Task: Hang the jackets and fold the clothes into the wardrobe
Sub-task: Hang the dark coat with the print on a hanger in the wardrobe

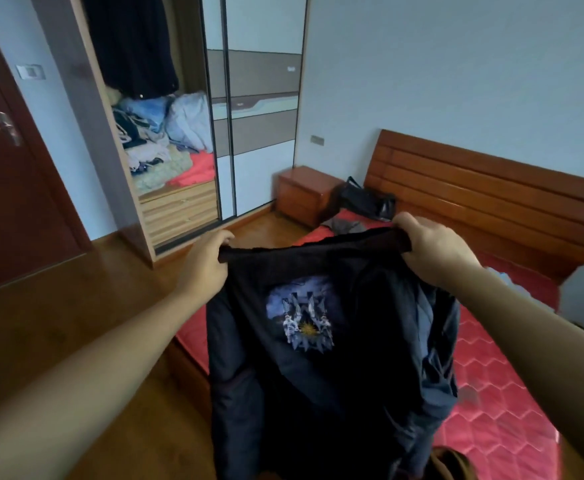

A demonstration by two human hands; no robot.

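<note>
Two bare arms reach out from the bottom corners, and both hands hold up a black jacket (318,358). Its top edge is stretched tight between them. That jacket hangs down in the air over the near corner of the bed (498,403) and the wooden floor (93,323), and it touches neither as far as I can see. On it is a blue and white picture patch (301,315).

Behind it, the big bed has a red quilted mattress with six-sided shapes and a brown wooden headboard (491,188). At the back left stands the wardrobe (166,133). Its sliding door (259,109) is pushed to the right, so the left part is open. Inside, a dark coat (131,43) hangs at the top, and a messy pile of clothes (159,140) lies under it above some wooden drawers. A dark red room door (10,188) is at the far left.

Beside the headboard is a small wooden nightstand (304,195). A black bag (366,200) sits on the bed by the headboard, with a grey garment (344,225) just in front.

The left hand (207,261) is closed tight on the jacket's top left corner. The right hand (435,247) is closed tight on the top right corner. They are well apart.
</note>
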